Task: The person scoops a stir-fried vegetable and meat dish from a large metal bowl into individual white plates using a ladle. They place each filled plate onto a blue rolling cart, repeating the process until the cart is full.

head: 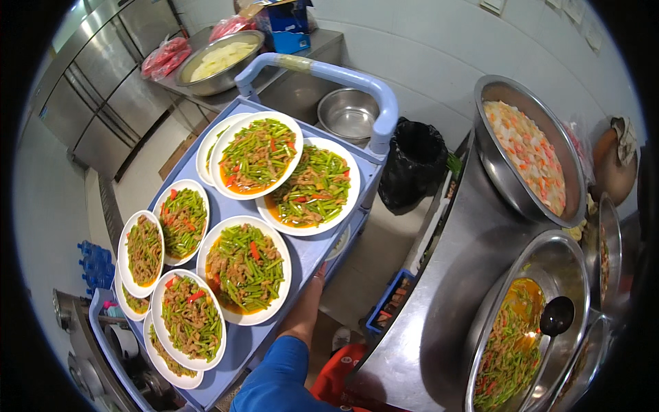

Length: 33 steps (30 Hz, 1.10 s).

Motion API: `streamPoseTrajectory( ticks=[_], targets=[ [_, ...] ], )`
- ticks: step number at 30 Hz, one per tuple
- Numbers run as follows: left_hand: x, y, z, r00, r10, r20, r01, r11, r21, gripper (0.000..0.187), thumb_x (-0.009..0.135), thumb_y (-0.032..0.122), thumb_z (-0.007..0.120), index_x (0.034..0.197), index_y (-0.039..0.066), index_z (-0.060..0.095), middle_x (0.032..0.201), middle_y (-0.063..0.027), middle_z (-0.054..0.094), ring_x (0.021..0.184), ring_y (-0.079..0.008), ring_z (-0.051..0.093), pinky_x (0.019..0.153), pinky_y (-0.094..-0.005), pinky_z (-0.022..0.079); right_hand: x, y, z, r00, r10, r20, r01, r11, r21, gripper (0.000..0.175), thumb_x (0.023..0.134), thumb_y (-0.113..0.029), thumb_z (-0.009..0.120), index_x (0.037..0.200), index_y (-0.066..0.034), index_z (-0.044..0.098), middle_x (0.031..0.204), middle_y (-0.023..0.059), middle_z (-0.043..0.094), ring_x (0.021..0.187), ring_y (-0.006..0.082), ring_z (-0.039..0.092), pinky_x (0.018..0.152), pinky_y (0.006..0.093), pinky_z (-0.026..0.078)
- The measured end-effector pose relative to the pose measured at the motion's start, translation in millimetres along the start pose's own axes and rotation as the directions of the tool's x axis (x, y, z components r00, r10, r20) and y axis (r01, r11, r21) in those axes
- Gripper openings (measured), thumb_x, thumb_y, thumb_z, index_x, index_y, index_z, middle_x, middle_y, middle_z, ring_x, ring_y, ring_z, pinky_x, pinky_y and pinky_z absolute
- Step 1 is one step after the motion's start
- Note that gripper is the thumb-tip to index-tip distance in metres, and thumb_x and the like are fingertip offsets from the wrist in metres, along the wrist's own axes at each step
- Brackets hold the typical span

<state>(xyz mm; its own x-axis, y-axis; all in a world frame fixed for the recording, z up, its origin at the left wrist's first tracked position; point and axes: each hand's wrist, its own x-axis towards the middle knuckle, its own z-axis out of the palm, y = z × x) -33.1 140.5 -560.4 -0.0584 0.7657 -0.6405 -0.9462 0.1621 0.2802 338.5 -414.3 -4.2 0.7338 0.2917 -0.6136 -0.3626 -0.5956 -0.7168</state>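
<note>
My left forearm in a blue sleeve reaches up to the side of a light-blue plastic cart [226,203]. My left hand [320,273] is mostly hidden at the cart's edge, near a plate [340,243] on the lower shelf. Whether it grips anything cannot be seen. My right hand is out of view. Several white plates of sliced meat, green stalks and red pepper crowd the top shelf. One plate [257,154] overlaps the plate [314,185] beside it, and another plate [244,270] lies closest to my arm. At the near left, a plate [188,319] rests partly over another.
On the steel counter [412,350] at right stand a basin of the same stir-fry [507,350] with a black ladle [557,315] and a basin of diced food [525,154]. A black-bagged bin [414,165] and blue crate [388,304] occupy the floor between cart and counter.
</note>
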Motion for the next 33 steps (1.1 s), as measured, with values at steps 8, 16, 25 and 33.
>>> streamPoseTrajectory(
  ticks=[8,16,25,33],
  targets=[
    [14,10,41,0.99,-0.039,-0.134,0.075,0.958,0.275,0.025,0.086,0.017,0.049,0.104,0.0,0.048,0.103,-0.0146,0.054,0.101,-0.0234,0.052,0.086,-0.0349,0.046,-20,-2,13,0.998,-0.055,-0.016,0.055,0.999,0.001,0.036,0.078,-0.01,0.055,0.111,-0.0043,0.041,0.051,-0.0031,0.039,0.039,0.0063,0.034,0.034,0.0186,0.028],
    [-42,-26,126,0.97,-0.171,-0.173,0.211,0.947,0.242,0.033,0.087,0.019,0.046,0.112,-0.003,0.042,0.113,-0.0181,0.05,0.102,-0.0251,0.052,0.088,-0.0344,0.046,-4,14,-16,0.995,-0.08,-0.053,0.078,0.996,-0.035,0.056,0.077,-0.015,0.059,0.123,-0.0042,0.03,0.054,-0.0008,0.042,0.039,0.0071,0.037,0.032,0.0191,0.027],
    [-4,-43,162,0.987,0.072,-0.141,-0.046,0.982,0.183,0.027,0.088,0.024,0.046,0.104,0.002,0.048,0.092,-0.0126,0.055,0.085,-0.022,0.054,0.075,-0.032,0.045,12,26,-30,0.989,0.039,-0.143,-0.055,0.992,-0.111,0.055,0.078,-0.017,0.059,0.123,-0.0058,0.029,0.055,-0.0002,0.043,0.039,0.0073,0.037,0.032,0.0199,0.026],
    [-110,-51,171,0.951,0.267,-0.154,-0.213,0.929,0.302,0.02,0.086,0.022,0.052,0.097,0.006,0.047,0.078,-0.0061,0.054,0.069,-0.0151,0.053,0.059,-0.026,0.043,34,47,-51,0.99,0.078,-0.118,-0.093,0.988,-0.127,0.054,0.078,-0.017,0.059,0.122,-0.0066,0.03,0.055,-0.0001,0.043,0.039,0.0073,0.037,0.031,0.0202,0.026]
  ],
)
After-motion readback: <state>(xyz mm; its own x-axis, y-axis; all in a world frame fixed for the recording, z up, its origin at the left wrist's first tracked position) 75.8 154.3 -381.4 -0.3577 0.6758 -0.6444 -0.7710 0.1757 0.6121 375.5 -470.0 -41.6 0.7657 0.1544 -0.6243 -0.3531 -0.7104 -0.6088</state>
